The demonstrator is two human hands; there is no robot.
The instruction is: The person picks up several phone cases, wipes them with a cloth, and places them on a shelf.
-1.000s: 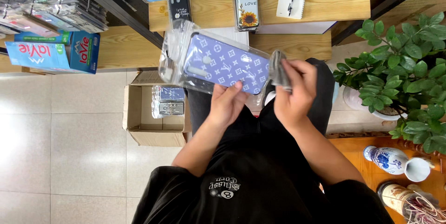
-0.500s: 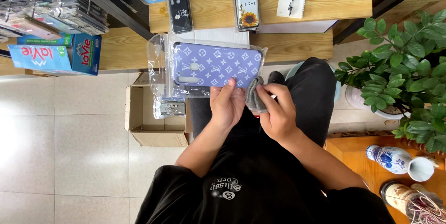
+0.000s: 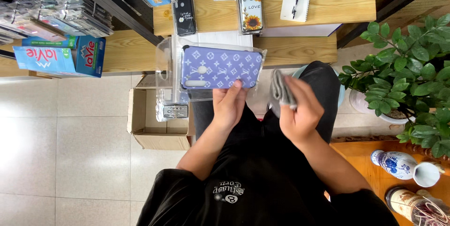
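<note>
My left hand (image 3: 228,105) grips the lower edge of a clear plastic sleeve (image 3: 165,62) that holds a purple patterned phone case (image 3: 219,66). The case lies flat and sideways in front of the wooden shelf. To its right, my right hand (image 3: 301,111) is closed on a folded grey cloth (image 3: 280,87), a short gap away from the sleeve. Both hands are held over my lap, above my dark trousers.
An open cardboard box (image 3: 140,123) with more packaged cases stands on the tiled floor below the sleeve. Wooden shelves (image 3: 323,6) carry several hanging phone cases. A blue carton (image 3: 56,57) sits at left. A potted plant (image 3: 408,81), a painted vase (image 3: 396,164) and a cup (image 3: 426,174) stand at right.
The sleeved case has levelled out and shifted left and up. My right hand has drawn away from it to the right, with the grey cloth still in it.
</note>
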